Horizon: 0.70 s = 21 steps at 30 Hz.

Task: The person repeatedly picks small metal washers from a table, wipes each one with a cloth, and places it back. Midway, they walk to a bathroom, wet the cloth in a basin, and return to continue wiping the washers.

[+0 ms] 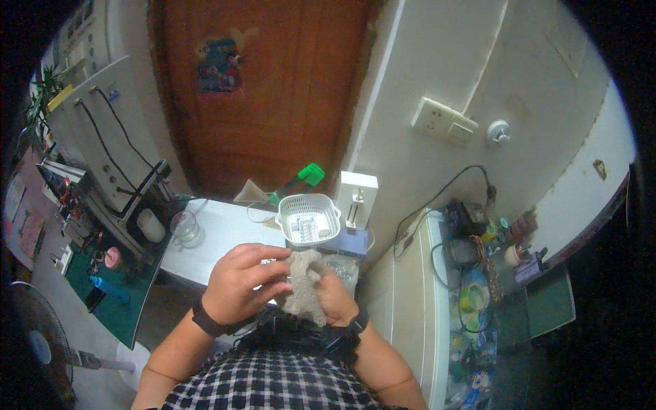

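Note:
A beige, fluffy cloth [304, 294] hangs in front of my body, between my two hands. My left hand [246, 283] has its fingers bent toward the cloth's left edge, their tips against it. On the other side, my right hand [335, 298] is closed on the cloth, thumb near its top. Whether anything lies inside or behind the cloth is hidden. Just beyond stands a white perforated basket [308, 197] with small pale items in it. A clear glass mug [186, 230] is on the white table [229, 229] to the left.
A white box-like device [357, 198] stands right of the basket, with a green-tipped object [311, 175] behind. At far left are a green mat [126, 311] and a fan [44, 342]. A pale cabinet [403, 294] and a cluttered shelf [471, 307] flank my right side.

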Each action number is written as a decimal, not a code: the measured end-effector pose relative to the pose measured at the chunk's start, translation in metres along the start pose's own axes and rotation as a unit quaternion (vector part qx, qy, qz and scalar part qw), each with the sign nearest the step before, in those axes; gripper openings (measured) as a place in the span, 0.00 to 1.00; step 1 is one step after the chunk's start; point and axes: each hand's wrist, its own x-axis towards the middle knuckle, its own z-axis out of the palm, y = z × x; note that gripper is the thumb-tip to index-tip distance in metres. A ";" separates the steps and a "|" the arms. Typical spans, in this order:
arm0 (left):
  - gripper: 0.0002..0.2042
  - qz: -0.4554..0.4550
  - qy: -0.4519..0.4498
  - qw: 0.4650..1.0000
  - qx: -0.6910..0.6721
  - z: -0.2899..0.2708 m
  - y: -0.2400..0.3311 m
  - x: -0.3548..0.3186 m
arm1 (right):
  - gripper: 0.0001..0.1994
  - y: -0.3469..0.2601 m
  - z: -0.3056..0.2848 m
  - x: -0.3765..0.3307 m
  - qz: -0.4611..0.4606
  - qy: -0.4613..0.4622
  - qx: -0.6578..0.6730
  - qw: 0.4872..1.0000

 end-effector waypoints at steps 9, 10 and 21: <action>0.16 0.011 0.005 0.999 -0.042 0.000 0.002 -0.007 | 0.16 0.009 0.002 -0.007 0.009 -0.010 -0.001 1.000; 0.16 0.010 0.004 0.999 -0.036 0.001 0.002 -0.008 | 0.16 0.012 0.001 -0.006 0.006 -0.010 0.005 1.000; 0.14 0.019 0.004 1.000 -0.024 0.009 0.008 -0.011 | 0.17 0.013 -0.002 -0.021 -0.035 0.036 -0.110 0.993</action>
